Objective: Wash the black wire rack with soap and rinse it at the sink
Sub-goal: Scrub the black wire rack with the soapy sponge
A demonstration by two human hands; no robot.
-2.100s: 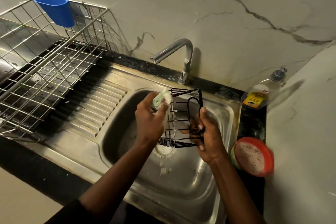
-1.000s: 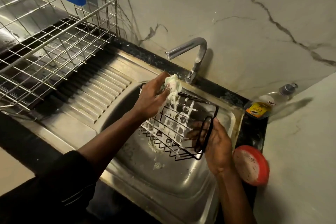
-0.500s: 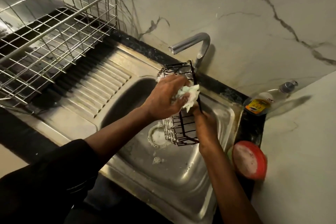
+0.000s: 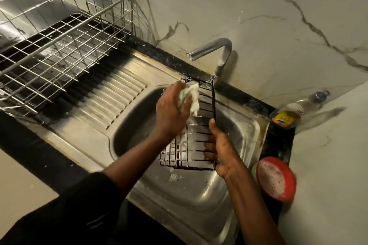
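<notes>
A steel sink (image 4: 199, 201) lies under both hands, its basin holding only foam flecks. Above it, the right hand (image 4: 221, 147) clamps the soapy black wire rack (image 4: 199, 135) upright while the left hand (image 4: 171, 113) grips a sudsy cloth (image 4: 191, 95) against its top. Right of the hands, a red bowl (image 4: 276, 179) holds foamy soap on the worktop (image 4: 278, 143).

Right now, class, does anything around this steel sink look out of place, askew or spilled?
One thing: the clear plastic bottle with a yellow label lies tipped on its side in the counter corner right of the chrome tap, not upright. Soap suds cling to the black wire rack, as expected during washing.
</notes>
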